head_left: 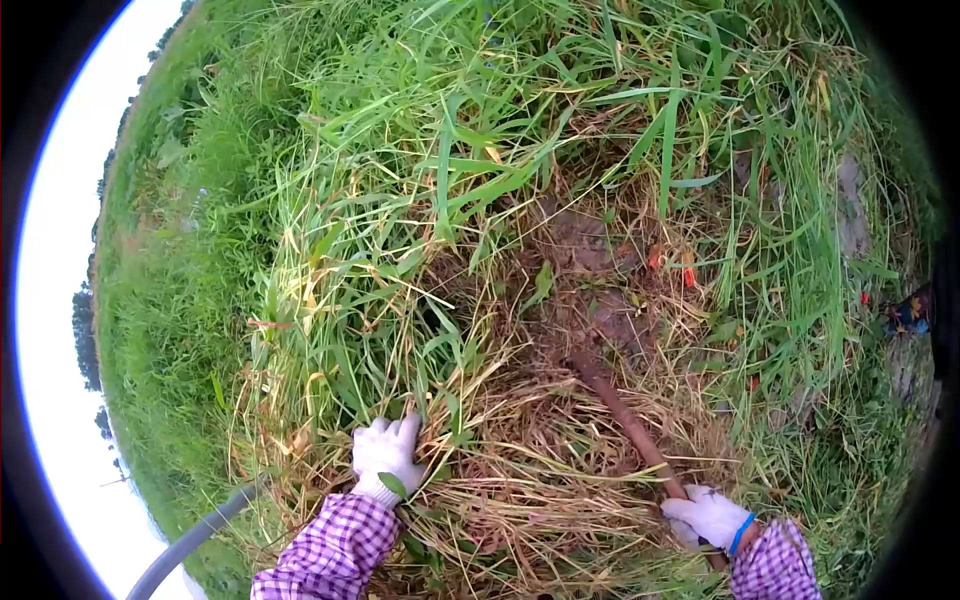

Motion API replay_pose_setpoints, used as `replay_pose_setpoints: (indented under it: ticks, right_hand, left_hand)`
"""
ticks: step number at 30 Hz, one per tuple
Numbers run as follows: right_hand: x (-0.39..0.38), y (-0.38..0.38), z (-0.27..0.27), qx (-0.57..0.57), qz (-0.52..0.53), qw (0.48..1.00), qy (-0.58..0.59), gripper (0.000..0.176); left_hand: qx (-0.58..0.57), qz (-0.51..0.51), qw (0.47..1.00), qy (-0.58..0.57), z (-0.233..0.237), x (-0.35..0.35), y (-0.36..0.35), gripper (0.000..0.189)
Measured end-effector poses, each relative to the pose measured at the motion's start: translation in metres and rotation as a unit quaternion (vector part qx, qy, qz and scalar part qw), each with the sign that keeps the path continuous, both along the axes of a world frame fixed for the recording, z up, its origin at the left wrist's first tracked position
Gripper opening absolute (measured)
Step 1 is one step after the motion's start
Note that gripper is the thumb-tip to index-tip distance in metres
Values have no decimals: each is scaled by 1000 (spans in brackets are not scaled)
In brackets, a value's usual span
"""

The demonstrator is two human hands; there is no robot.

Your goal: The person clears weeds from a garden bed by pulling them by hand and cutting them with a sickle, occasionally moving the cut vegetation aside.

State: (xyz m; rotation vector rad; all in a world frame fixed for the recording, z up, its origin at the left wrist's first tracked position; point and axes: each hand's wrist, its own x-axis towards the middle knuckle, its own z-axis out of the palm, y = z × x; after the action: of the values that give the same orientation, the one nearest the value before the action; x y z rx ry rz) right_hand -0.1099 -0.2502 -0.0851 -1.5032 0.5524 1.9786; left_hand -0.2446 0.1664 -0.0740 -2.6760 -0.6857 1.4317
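My left hand (388, 456), in a white glove, is at the lower middle, with its fingers curled into the long grass (400, 350). Blades partly cover the fingertips. My right hand (706, 516), also gloved and with a blue band at the wrist, is wrapped round a brown wooden handle (632, 428). The handle slants up and left, and its far end lies by the bare soil among dry stalks. A tool head, if there is one, cannot be made out. Flattened straw (540, 500) lies between my two hands.
Muddy soil (585, 240) shows in the middle, with small orange-red bits (689, 275) on it. Tall green grass (200, 270) stands to the left and at the top. A grey curved pipe or hose (195, 535) enters at lower left. Patterned fabric (910, 313) shows at the right edge.
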Motion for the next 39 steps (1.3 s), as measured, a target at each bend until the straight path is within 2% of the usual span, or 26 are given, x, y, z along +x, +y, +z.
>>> replay_pose_setpoints:
  ticks: [1,3,4,6,7,10,12,13,16,19,20,22,23,24,25,26,29,30,31,32,33,34,35,36,39]
  right_hand:
    - [0,2,10,1,5,1000,2,34]
    - [-1,20,38,-18,-89,988,-122,31]
    - [16,51,51,-9,-179,977,-117,26]
    - [32,91,7,69,-275,932,-226,24]
    - [50,127,-4,94,-344,902,-242,23]
    - [96,231,-51,155,-412,854,-277,21]
    - [90,272,-62,175,-404,859,-262,21]
    - [77,269,-58,208,-360,884,-213,22]
    - [19,217,-35,232,-242,937,-98,21]
    - [5,151,30,152,-229,952,-133,19]
    - [7,132,42,128,-237,953,-139,19]
    - [-3,98,51,122,-181,964,-149,19]
    - [-13,86,59,117,-221,963,-104,18]
    - [-29,78,65,111,-254,955,-109,15]
    - [-40,70,62,102,-291,943,-128,15]
    - [-51,63,57,94,-329,928,-149,14]
    - [-61,68,53,85,-376,883,-268,21]
    - [-59,68,35,104,-362,877,-297,22]
    - [-56,67,17,109,-290,885,-347,27]
    - [-62,65,-31,74,-127,865,-480,38]
    - [-68,66,-32,48,-53,879,-471,48]
    - [-76,61,-17,31,61,833,-549,49]
    - [-89,44,-25,36,64,871,-485,49]
    - [-109,20,-31,44,65,905,-418,50]
    - [-199,-108,32,-18,125,912,-390,47]
  left_hand:
    - [-7,-13,1000,0,1,-1,-5,66]
    - [-12,-33,999,3,4,5,-14,66]
    - [-11,-35,999,8,5,8,-16,65]
    - [4,-51,999,-10,4,5,-18,56]
    - [2,-64,998,-6,7,4,-19,53]
    - [-17,-106,994,-22,24,-6,-28,46]
    - [-24,-99,992,80,40,-12,-37,71]
    - [-16,-114,992,60,47,-20,-37,72]
    - [-39,-42,997,48,63,-34,-34,69]
    - [-28,-20,999,22,69,-53,-39,67]
    - [-20,-15,1000,19,70,-56,-42,67]
    - [-10,-19,1000,2,73,-60,-49,67]
    - [8,-28,999,-25,71,-66,-52,67]
    - [25,-36,998,-51,71,-74,-58,67]
    - [17,-14,998,-60,74,-83,-64,61]
    - [8,30,999,-11,83,-82,-74,56]
    - [-2,44,999,-6,111,-122,-113,63]
    - [-1,55,998,0,120,-137,-127,67]
    - [2,56,998,-9,132,-147,-140,67]
    - [3,54,998,-17,144,-156,-153,68]
    - [12,55,997,-45,169,-151,-165,60]
    - [18,55,996,-72,190,-146,-176,52]
    - [0,63,993,-104,188,-157,-172,51]
    - [-1,70,994,-89,197,-162,-171,50]
    - [44,76,996,14,204,-216,-167,51]
